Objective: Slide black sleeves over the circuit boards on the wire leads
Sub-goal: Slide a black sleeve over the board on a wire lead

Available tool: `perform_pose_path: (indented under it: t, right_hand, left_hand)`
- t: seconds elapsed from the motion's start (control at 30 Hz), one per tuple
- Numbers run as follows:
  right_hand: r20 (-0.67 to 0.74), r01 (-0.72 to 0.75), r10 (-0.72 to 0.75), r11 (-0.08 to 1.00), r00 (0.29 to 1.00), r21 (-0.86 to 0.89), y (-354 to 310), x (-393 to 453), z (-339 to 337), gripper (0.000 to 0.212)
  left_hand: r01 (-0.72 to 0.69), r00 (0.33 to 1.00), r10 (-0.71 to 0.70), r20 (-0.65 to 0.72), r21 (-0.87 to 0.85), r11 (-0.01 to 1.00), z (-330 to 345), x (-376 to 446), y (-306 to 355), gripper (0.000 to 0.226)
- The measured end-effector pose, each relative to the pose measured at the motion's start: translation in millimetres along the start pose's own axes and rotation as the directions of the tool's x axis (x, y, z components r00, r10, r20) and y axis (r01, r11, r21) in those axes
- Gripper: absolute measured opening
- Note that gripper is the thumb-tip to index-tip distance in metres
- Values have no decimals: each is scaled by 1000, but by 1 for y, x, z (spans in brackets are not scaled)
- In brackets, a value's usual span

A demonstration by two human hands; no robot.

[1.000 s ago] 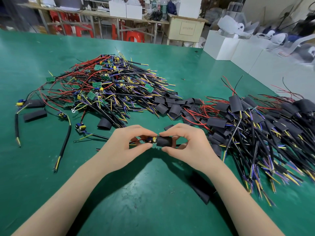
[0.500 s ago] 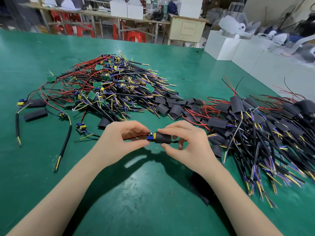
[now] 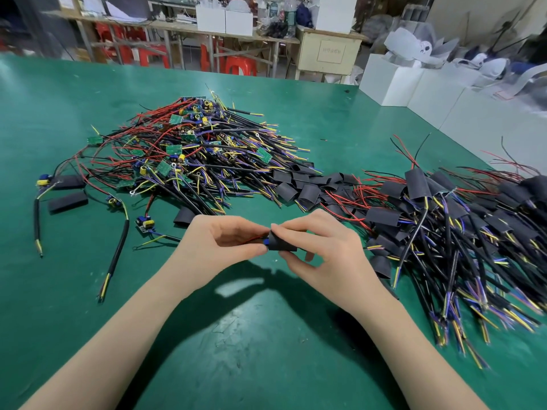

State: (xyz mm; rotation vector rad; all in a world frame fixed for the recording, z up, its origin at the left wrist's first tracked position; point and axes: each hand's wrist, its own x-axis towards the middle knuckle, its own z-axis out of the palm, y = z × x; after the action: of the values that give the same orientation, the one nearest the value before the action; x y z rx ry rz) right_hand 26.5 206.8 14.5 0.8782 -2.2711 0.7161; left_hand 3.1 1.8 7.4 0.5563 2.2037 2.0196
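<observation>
Above the green table, my right hand (image 3: 322, 250) pinches a black sleeve (image 3: 281, 243) between thumb and fingers. My left hand (image 3: 219, 244) pinches the circuit board's end (image 3: 265, 241), where a blue part and a red wire show at the sleeve's left mouth. Most of the board is hidden inside the sleeve. A heap of bare boards with wire leads (image 3: 189, 155) lies behind my left hand. Loose black sleeves (image 3: 305, 187) lie in the middle. Sleeved leads (image 3: 461, 226) are piled at the right.
A few single leads and flat sleeves (image 3: 68, 201) lie at the left on the table (image 3: 88, 93). One small board (image 3: 145, 224) sits near my left hand. White boxes (image 3: 393, 81) stand past the table's right edge. Benches and red stools are behind.
The sleeve has slid further left over the board, so less of the board shows. Both hands have risen slightly away from me.
</observation>
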Motion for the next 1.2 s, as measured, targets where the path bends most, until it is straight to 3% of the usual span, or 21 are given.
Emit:
perform_pose_path:
  t: [0.17,0.27,0.53,0.8,0.87,0.93,1.0,1.1,1.2]
  right_hand:
    - [-89,-48,37,992,995,-121,4,0,-6,35]
    - [-103,-41,34,996,994,-75,2,-2,-3,37]
    - [-49,9,-10,999,999,-37,2,0,-5,37]
    - [36,-90,87,992,996,92,4,-4,-9,35]
    - [-15,-88,88,996,996,29,4,-4,-11,31]
    - [-154,-72,54,990,987,-117,5,-3,-18,28]
    - [-383,-124,-2,945,924,-304,12,-3,-32,27]
    - [-662,-433,33,781,749,-450,32,-9,-59,25]
    - [-616,-688,347,537,707,-487,56,-22,-72,40]
  left_hand:
    - [7,1000,-8,-13,-113,994,-2,0,7,19]
    - [-4,1000,1,-26,-111,994,-1,-1,7,20]
    - [42,999,-44,-13,-139,989,-1,-1,0,22]
    - [-23,1000,23,-6,-83,996,6,0,-3,15]
    - [-49,998,47,-31,-56,997,8,0,-1,16]
    - [-89,989,95,-114,58,994,6,2,-1,22]
    - [-124,953,207,-222,335,934,-1,4,-4,23]
    - [-25,871,297,-391,568,822,-15,6,-9,28]
    - [124,876,224,-428,647,752,-28,9,-18,38]
